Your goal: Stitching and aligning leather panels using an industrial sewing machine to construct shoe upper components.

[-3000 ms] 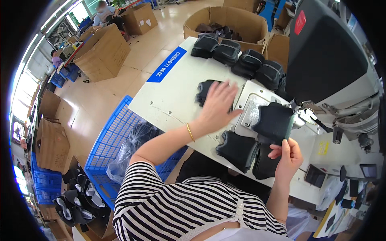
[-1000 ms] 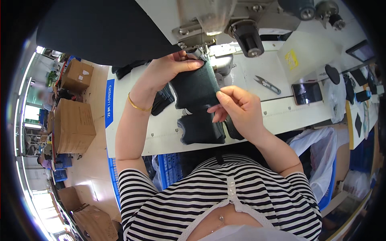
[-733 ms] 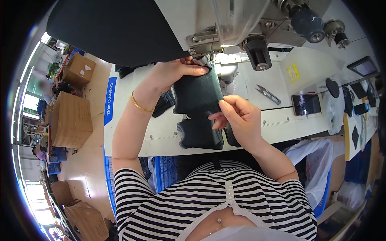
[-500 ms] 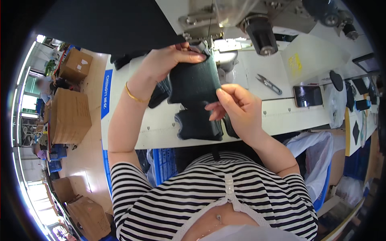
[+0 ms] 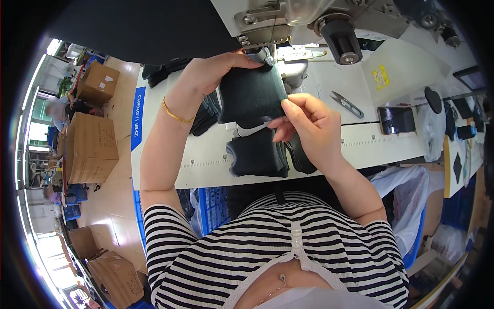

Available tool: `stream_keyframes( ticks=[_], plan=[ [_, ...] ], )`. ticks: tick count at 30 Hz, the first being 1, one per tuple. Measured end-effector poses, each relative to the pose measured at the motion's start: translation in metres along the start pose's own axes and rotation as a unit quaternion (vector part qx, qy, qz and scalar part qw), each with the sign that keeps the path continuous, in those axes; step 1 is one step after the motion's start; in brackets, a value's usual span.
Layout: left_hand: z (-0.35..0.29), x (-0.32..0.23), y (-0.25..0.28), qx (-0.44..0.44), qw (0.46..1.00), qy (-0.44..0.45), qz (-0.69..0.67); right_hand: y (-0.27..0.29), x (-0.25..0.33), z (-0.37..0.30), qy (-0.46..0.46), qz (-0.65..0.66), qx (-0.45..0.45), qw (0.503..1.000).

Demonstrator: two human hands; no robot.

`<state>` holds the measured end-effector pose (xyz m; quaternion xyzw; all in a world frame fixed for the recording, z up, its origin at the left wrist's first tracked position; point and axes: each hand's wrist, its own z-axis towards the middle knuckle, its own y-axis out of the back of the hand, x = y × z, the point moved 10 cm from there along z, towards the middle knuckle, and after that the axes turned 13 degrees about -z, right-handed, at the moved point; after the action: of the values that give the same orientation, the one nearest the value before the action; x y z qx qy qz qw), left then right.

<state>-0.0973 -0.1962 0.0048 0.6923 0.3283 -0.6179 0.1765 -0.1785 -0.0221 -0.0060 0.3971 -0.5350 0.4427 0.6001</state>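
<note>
A dark fabric piece [image 5: 252,98] lies under the head of a sewing machine [image 5: 267,26], its far edge close to the needle area. My left hand [image 5: 216,69] grips its far left corner, thumb on top and the other fingers mostly hidden. With thumb and fingers, my right hand [image 5: 309,121] pinches the right edge nearer to me. Just below that piece, a stack of dark fabric pieces [image 5: 257,154] with curved edges lies on the white table [image 5: 206,172]. More dark pieces [image 5: 302,154] lie beside the stack, partly behind my right hand.
Thread snips [image 5: 347,104] and a phone [image 5: 396,120] lie on the right of the table. Further dark pieces [image 5: 206,116] sit left of the machine, beyond my left wrist. A blue crate [image 5: 213,206] stands below the table edge; cardboard boxes [image 5: 92,149] stand at left.
The held fabric piece has moved slightly away from me, and a gap now shows between it and the stack. My right hand has moved slightly up and right with it.
</note>
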Motion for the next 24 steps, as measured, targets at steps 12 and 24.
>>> stream_keyframes(
  ticks=[12,24],
  plan=[
    [0.019,-0.01,0.02,0.038,0.995,-0.05,0.072,0.0,0.003,0.021,0.027,-0.001,-0.013,1.0],
    [-0.104,-0.035,-0.055,-0.078,0.793,-0.482,0.364,0.001,-0.001,0.023,0.03,-0.035,-0.028,0.999]
  ],
)
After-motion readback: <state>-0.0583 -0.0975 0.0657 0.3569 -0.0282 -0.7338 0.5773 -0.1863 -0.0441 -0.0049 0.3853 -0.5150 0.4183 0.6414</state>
